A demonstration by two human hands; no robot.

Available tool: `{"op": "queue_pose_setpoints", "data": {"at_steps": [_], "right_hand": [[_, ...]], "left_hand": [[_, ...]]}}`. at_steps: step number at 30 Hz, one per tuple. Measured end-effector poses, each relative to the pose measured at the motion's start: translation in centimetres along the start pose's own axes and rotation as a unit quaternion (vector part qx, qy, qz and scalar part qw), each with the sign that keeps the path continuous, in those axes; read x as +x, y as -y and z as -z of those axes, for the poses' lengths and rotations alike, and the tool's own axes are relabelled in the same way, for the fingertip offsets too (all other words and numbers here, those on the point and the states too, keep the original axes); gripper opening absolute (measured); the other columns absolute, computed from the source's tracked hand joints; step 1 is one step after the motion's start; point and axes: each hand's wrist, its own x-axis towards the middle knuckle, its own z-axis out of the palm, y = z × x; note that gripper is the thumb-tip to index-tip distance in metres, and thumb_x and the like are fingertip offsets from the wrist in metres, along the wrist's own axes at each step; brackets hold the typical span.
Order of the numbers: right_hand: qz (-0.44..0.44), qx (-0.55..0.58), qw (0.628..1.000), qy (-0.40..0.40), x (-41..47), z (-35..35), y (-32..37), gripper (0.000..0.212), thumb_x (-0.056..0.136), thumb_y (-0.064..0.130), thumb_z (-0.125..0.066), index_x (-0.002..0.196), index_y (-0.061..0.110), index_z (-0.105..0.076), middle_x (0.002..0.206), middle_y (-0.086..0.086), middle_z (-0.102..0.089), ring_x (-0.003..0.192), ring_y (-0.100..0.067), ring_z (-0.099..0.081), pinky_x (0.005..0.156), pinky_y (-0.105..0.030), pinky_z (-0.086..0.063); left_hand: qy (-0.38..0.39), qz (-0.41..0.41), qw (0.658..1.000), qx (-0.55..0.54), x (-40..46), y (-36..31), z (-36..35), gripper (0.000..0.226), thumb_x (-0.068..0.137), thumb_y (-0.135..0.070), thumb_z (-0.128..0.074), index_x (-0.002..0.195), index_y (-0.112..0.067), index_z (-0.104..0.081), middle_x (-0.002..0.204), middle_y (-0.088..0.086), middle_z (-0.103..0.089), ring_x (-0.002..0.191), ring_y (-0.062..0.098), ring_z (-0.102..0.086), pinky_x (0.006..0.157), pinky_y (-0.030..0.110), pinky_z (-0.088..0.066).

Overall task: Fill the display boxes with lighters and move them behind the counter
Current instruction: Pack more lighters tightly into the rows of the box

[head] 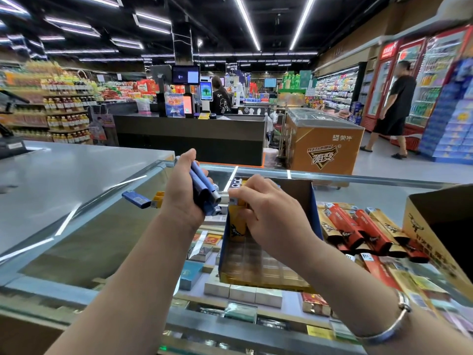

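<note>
Currently both hands are over the glass counter (84, 242). Left hand (183, 190) is clenched round a bundle of blue lighters (202, 187), metal tops pointing down and to the right. Right hand (266, 213) pinches a yellow lighter (236, 221) at its top, standing it upright in the near-left corner of the display box (256, 262).

Display box: blue outer walls, gold front edge, sits on the glass in the middle, tilted back. Most of its slot tray shows bare; a row of dark lighter tops (236, 181) sits at the far-left edge, partly hidden behind the right hand, so count unclear.

Loose on the glass left of the left hand: one blue lighter (135, 198) lying flat, with a yellow one (157, 199) just beside it, touching or nearly so.

Right of the box: a pile of orange and gold lighters (358, 229) lying on the glass, overlapping each other. A second box (435, 226), gold printed side, sits at the far right edge, open top facing up.

Silver bangle (399, 319) on the right wrist. Cigarette packs (243, 293) are visible under the glass. Beyond: checkout desk (189, 131), freezer chest (325, 139), a person (394, 106) walking by the drink fridges.
</note>
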Motion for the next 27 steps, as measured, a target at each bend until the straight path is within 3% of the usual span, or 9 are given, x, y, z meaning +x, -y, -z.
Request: {"op": "queue_pose_setpoints", "data": {"at_steps": [2, 3, 4, 6, 12, 18, 22, 24, 27], "right_hand": [[0.000, -0.021, 1.000, -0.003, -0.1, 0.1, -0.1, 0.038, 0.084, 0.014, -0.065, 0.121, 0.020, -0.061, 0.106, -0.002, -0.054, 0.096, -0.018, -0.053, 0.069, -0.028, -0.050], [0.000, -0.027, 1.000, -0.001, -0.1, 0.2, -0.1, 0.038, 0.085, 0.018, -0.065, 0.122, 0.021, -0.061, 0.107, -0.002, -0.053, 0.096, -0.018, -0.052, 0.069, -0.028, -0.049], [0.000, -0.027, 1.000, -0.002, -0.1, 0.3, -0.1, 0.038, 0.085, 0.021, -0.065, 0.123, 0.021, -0.061, 0.107, -0.001, -0.053, 0.096, -0.018, -0.052, 0.069, -0.028, -0.049], [-0.002, 0.000, 1.000, -0.022, -0.1, 0.6, 0.1, 0.038, 0.084, 0.025, -0.067, 0.121, 0.018, -0.062, 0.103, -0.001, -0.057, 0.093, -0.017, -0.054, 0.070, -0.029, -0.050], [-0.014, 0.138, 0.988, -0.062, 0.2, 1.4, 1.3, 0.032, 0.077, 0.036, -0.072, 0.100, 0.015, -0.065, 0.087, 0.009, -0.058, 0.080, -0.008, -0.051, 0.070, -0.028, -0.048], [-0.021, 0.159, 0.983, -0.090, 0.2, 1.2, 1.7, 0.020, 0.078, 0.021, -0.073, 0.090, 0.008, -0.064, 0.082, 0.003, -0.059, 0.074, -0.008, -0.048, 0.065, -0.027, -0.046], [-0.052, 0.204, 0.968, -0.135, 0.3, 1.7, 1.3, 0.009, 0.084, 0.017, -0.064, 0.082, 0.014, -0.056, 0.068, 0.006, -0.055, 0.058, -0.011, -0.049, 0.054, -0.024, -0.045], [-0.071, 0.260, 0.950, -0.156, 0.4, 2.1, 1.0, 0.013, 0.089, 0.014, -0.058, 0.082, 0.021, -0.050, 0.067, 0.003, -0.056, 0.056, -0.011, -0.053, 0.050, -0.024, -0.048], [-0.116, 0.345, 0.910, -0.200, 0.9, 3.0, 0.2, 0.015, 0.093, 0.013, -0.050, 0.085, 0.025, -0.048, 0.073, -0.003, -0.060, 0.064, -0.018, -0.062, 0.058, -0.033, -0.055]], "left_hand": [[0.027, -0.009, 0.999, -0.016, -0.1, -0.1, 0.0, 0.039, 0.092, -0.042, -0.049, 0.124, -0.019, -0.051, 0.094, -0.013, -0.048, 0.084, 0.006, -0.055, 0.072, 0.023, -0.048], [0.046, -0.013, 0.999, -0.024, -0.3, -0.3, -0.1, 0.022, 0.092, -0.041, -0.048, 0.101, -0.023, -0.056, 0.085, -0.012, -0.047, 0.074, 0.005, -0.052, 0.065, 0.021, -0.046], [0.065, -0.023, 0.997, -0.036, -0.4, -0.4, -0.2, 0.023, 0.093, -0.041, -0.047, 0.081, -0.023, -0.049, 0.073, -0.009, -0.041, 0.061, 0.006, -0.043, 0.054, 0.019, -0.040], [0.095, -0.032, 0.992, -0.072, -0.6, -0.8, -0.3, 0.033, 0.093, -0.042, -0.045, 0.069, -0.020, -0.039, 0.062, -0.005, -0.035, 0.051, 0.007, -0.033, 0.047, 0.017, -0.031], [0.217, -0.060, 0.966, -0.130, -1.7, -0.9, -1.1, 0.026, 0.084, -0.043, -0.050, 0.073, -0.020, -0.043, 0.061, -0.006, -0.042, 0.049, 0.007, -0.043, 0.046, 0.016, -0.041], [0.290, -0.074, 0.950, -0.093, -2.3, -0.5, -1.8, 0.026, 0.086, -0.044, -0.047, 0.076, -0.020, -0.043, 0.066, -0.004, -0.042, 0.054, 0.009, -0.043, 0.052, 0.019, -0.042], [0.282, -0.093, 0.955, -0.014, -2.0, -0.5, -1.7, 0.034, 0.091, -0.043, -0.043, 0.072, -0.017, -0.054, 0.061, -0.004, -0.046, 0.051, 0.008, -0.044, 0.051, 0.023, -0.042], [0.244, -0.116, 0.960, 0.068, -2.0, -0.3, -1.7, 0.046, 0.085, -0.051, -0.051, 0.092, -0.006, -0.055, 0.071, 0.004, -0.052, 0.053, 0.010, -0.052, 0.049, 0.023, -0.044], [0.200, -0.132, 0.962, 0.130, -2.2, 0.0, -1.7, 0.053, 0.069, -0.059, -0.063, 0.093, -0.014, -0.049, 0.071, 0.001, -0.055, 0.050, 0.009, -0.051, 0.043, 0.020, -0.044]]}}
